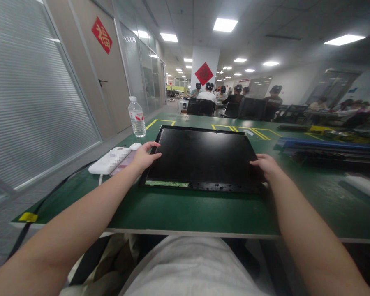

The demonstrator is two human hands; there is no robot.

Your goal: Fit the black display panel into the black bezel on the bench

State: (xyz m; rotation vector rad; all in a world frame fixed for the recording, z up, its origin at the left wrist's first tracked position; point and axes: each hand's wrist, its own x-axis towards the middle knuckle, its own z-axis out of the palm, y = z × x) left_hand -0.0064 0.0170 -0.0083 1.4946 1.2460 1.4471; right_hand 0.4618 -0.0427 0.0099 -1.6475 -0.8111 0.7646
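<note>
Through the head view I have the flat panel point(203, 158) lying between my two hands on the green desk point(188, 213), or just above it; I cannot tell whether its underside touches. My left hand point(143, 158) grips the left edge, thumb and forefinger spread a little apart over the border, the other fingers hidden. My right hand point(267, 165) has the right edge, thumb on the face near the rim and the fingers partly closed around the side; how far they reach beneath, I cannot see. For a good hold, I would press on the frame rather than the dark face, match the force on both sides and move both wrists together, since uneven pulling could twist so broad and thin a piece. I would also steer clear of the exposed green strip point(166, 184) along the near edge, which looks like circuit board and probably takes knocks badly. The panel is a black rectangle, glossy enough to mirror the ceiling lights in a soft haze, with a narrow dark border. The desk has a smooth, slightly shiny top marked with yellow tape point(224, 127). Beyond my left hand stands a clear, ribbed plastic bottle point(137, 119), with a white, round-cornered block point(107, 162) nearer; blue-edged flat pieces point(320, 144) lie to the right, blurred.
</note>
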